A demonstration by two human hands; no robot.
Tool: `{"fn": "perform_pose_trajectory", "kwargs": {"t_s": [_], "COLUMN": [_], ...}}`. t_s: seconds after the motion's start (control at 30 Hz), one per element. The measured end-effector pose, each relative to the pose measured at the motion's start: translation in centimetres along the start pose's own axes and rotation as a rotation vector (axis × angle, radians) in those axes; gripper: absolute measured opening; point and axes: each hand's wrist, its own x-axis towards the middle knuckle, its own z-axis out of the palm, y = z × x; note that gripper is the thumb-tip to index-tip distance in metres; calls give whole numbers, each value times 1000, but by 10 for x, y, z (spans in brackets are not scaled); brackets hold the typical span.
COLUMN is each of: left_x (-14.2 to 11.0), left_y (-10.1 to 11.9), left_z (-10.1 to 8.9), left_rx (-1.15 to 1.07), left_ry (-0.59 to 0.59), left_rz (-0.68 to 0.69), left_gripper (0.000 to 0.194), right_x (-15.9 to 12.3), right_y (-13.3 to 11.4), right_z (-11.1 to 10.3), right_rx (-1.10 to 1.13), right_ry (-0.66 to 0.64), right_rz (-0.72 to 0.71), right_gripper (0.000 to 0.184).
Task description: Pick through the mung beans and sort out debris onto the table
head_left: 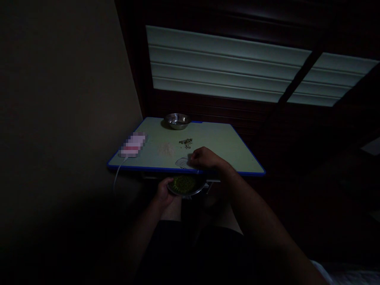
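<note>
My left hand (164,191) grips the rim of a steel bowl (199,189) filled with green grains (184,184), held just below the near edge of a small table (225,144). My right hand (204,158) rests knuckles up on the tabletop near that edge, fingers curled down beside a faint pale patch (181,162). What the fingers touch is too dark to make out. A small dark pile of grains (186,142) and a pale pile (166,149) lie further back on the table.
A second steel bowl (177,120) stands at the table's far edge. A blurred pink object (133,145) with a white cable (118,174) lies at the left edge. A wall is to the left, a shuttered window behind. The room is very dark.
</note>
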Motion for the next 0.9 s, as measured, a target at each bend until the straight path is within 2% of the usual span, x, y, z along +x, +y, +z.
{"fn": "perform_pose_trajectory", "kwargs": {"t_s": [0.43, 0.9], "left_x": [1, 1], "left_y": [-1, -1], "left_z": [-1, -1], "left_rx": [-1, -9], "left_ry": [4, -17], "left_rz": [3, 6], "left_gripper": [17, 22], "right_x": [0, -1], "right_y": [5, 8], "right_z": [0, -2], "right_rx": [60, 209], "right_ry": [-18, -75], "right_rz": [-34, -47], "right_gripper": [13, 14]}}
